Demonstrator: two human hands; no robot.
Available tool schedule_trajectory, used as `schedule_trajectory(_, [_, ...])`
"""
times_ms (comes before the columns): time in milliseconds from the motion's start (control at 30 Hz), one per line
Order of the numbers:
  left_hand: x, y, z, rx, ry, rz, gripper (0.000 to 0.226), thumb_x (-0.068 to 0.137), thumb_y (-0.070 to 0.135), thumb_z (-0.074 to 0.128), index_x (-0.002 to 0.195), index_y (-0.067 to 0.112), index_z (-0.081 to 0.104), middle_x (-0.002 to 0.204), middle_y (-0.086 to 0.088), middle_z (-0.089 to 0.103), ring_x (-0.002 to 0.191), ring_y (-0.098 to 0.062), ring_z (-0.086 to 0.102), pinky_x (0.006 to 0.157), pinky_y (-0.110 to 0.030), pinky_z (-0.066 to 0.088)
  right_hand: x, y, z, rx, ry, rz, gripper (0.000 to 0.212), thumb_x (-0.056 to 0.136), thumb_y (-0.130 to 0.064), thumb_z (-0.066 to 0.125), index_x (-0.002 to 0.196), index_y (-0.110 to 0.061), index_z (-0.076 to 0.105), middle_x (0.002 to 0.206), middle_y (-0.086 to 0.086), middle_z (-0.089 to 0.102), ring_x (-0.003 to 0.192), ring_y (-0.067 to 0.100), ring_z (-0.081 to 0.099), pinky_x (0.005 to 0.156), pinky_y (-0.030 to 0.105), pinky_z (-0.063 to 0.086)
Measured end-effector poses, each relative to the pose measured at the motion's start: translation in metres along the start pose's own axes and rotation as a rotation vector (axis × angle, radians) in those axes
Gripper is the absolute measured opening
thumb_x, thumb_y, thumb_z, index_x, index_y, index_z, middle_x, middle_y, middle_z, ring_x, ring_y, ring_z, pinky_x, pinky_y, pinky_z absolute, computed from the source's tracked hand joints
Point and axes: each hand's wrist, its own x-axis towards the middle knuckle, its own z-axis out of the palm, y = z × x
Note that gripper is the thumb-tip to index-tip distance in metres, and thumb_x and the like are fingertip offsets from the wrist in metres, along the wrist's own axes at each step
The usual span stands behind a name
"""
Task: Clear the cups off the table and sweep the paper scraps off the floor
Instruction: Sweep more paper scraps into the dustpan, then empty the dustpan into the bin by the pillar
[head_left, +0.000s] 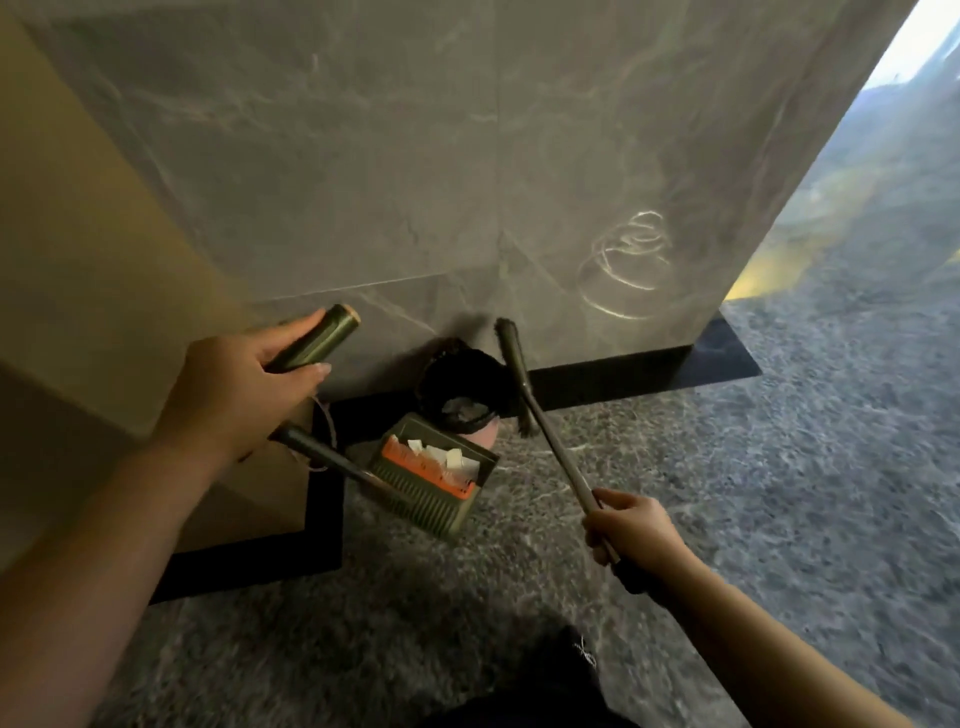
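We record one head view, looking down at a grey stone floor (675, 519) beside a marble-faced wall (467, 156).

Left hand (244, 384): the grip is closed round the upper end of the dustpan handle (317, 338), fingers curled over it. The dustpan (436, 478) hangs below on its long stem, tilted, just in front of a small bin (462, 389) with a black liner that stands against the wall base.

Right hand (631, 525): the grip is wrapped round the shaft of the broom (545, 431). The broom head points up and away, lying across the right rim of the bin; whether it touches the rim we cannot tell.

Task's things: white paper scraps (441, 457) lie inside the dustpan, against its orange edge. We see no scraps on the visible floor. Something pale lies at the bottom of the bin; it is too blurred to identify.

Progress, as our judgement: the sweeping appears largely complete, with the scraps collected and carried to the bin. Outstanding is tipping the dustpan into the bin. No table and no cups are in view, so we cannot assess that part of the task.

Risk noted: the tilted dustpan could spill scraps beside the bin if tipped off-centre.
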Motion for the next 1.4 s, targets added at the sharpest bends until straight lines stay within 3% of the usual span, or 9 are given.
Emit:
schedule_trajectory(167, [0.021, 0.035, 0.001, 0.014, 0.057, -0.034, 0.048, 0.084, 0.012, 0.072, 0.127, 0.032, 0.061, 0.084, 0.001, 0.070, 0.066, -0.015, 0.063, 0.042, -0.006, 0.036, 0.031, -0.037, -0.040, -0.070, -0.115, 0.008, 0.048, 0.088, 0.003, 0.057, 0.134, -0.007, 0.051, 0.071, 0.015, 0.058, 0.051, 0.017, 0.052, 0.042, 0.022, 0.045])
schedule_trajectory(267, [0.027, 0.049, -0.009, 0.044, 0.093, -0.064, 0.047, 0.084, 0.019, 0.073, 0.114, 0.053, 0.059, 0.050, 0.004, 0.062, 0.056, -0.033, 0.066, 0.036, -0.011, 0.038, 0.043, -0.050, -0.049, -0.104, -0.157, 0.028, 0.045, 0.088, 0.003, 0.057, 0.132, -0.007, 0.054, 0.074, 0.014, 0.058, 0.052, 0.017, 0.052, 0.043, 0.022, 0.047])
schedule_trajectory(400, [0.040, 0.068, -0.019, 0.050, 0.127, -0.024, 0.048, 0.084, 0.022, 0.073, 0.092, 0.067, 0.059, 0.057, -0.009, 0.065, 0.054, -0.031, 0.064, 0.037, -0.018, 0.043, 0.049, -0.066, -0.056, -0.107, -0.177, 0.032, 0.043, 0.088, 0.004, 0.057, 0.129, -0.003, 0.055, 0.077, 0.014, 0.057, 0.054, 0.016, 0.052, 0.038, 0.019, 0.043])
schedule_trajectory(533, [0.059, 0.084, -0.009, 0.058, 0.136, 0.013, 0.050, 0.084, 0.016, 0.073, 0.115, 0.052, 0.058, 0.055, -0.006, 0.064, 0.059, -0.034, 0.064, 0.035, -0.010, 0.036, 0.051, -0.086, -0.063, -0.092, -0.166, 0.057, 0.045, 0.088, 0.002, 0.057, 0.133, -0.005, 0.052, 0.077, 0.014, 0.059, 0.050, 0.014, 0.052, 0.034, 0.017, 0.038])
schedule_trajectory(633, [0.073, 0.094, 0.001, 0.045, 0.113, 0.030, 0.053, 0.086, 0.015, 0.071, 0.126, 0.045, 0.054, 0.047, 0.009, 0.058, 0.052, -0.026, 0.058, 0.038, -0.020, 0.040, 0.049, -0.097, -0.064, -0.092, -0.168, 0.049, 0.048, 0.089, -0.002, 0.058, 0.135, -0.009, 0.051, 0.077, 0.014, 0.061, 0.045, 0.012, 0.053, 0.035, 0.018, 0.038])
schedule_trajectory(700, [0.081, 0.098, 0.005, 0.028, 0.101, 0.030, 0.051, 0.087, 0.017, 0.069, 0.128, 0.044, 0.055, 0.050, 0.012, 0.057, 0.047, -0.022, 0.055, 0.039, -0.023, 0.039, 0.045, -0.102, -0.064, -0.094, -0.182, 0.021, 0.043, 0.088, -0.001, 0.058, 0.131, -0.007, 0.054, 0.076, 0.014, 0.061, 0.042, 0.010, 0.053, 0.034, 0.017, 0.038])
schedule_trajectory(867, [0.107, 0.111, 0.013, 0.111, 0.095, 0.097, 0.050, 0.088, 0.020, 0.069, 0.133, 0.036, 0.055, 0.102, -0.004, 0.069, 0.068, 0.005, 0.056, 0.045, -0.016, 0.038, 0.040, -0.116, -0.055, -0.129, -0.183, -0.022, 0.018, 0.088, 0.000, 0.056, 0.102, -0.002, 0.066, 0.066, 0.012, 0.057, 0.040, 0.011, 0.050, 0.034, 0.016, 0.035])
schedule_trajectory(1167, [0.141, 0.103, 0.002, 0.216, 0.102, 0.126, 0.050, 0.087, 0.025, 0.069, 0.134, 0.037, 0.054, 0.100, -0.009, 0.071, 0.062, -0.010, 0.056, 0.060, -0.023, 0.044, 0.047, -0.124, -0.037, -0.114, -0.196, 0.000, 0.015, 0.086, -0.002, 0.055, 0.095, -0.008, 0.065, 0.058, 0.008, 0.056, 0.038, 0.012, 0.049, 0.035, 0.019, 0.035])
schedule_trajectory(1400, [0.144, 0.087, 0.041, 0.276, 0.063, 0.135, 0.050, 0.088, 0.028, 0.067, 0.135, 0.035, 0.053, 0.120, 0.002, 0.067, 0.092, -0.020, 0.065, 0.071, -0.026, 0.049, 0.074, -0.118, -0.029, -0.205, -0.281, 0.020, 0.017, 0.088, -0.004, 0.054, 0.102, -0.010, 0.061, 0.067, 0.007, 0.057, 0.040, 0.010, 0.050, 0.036, 0.017, 0.036])
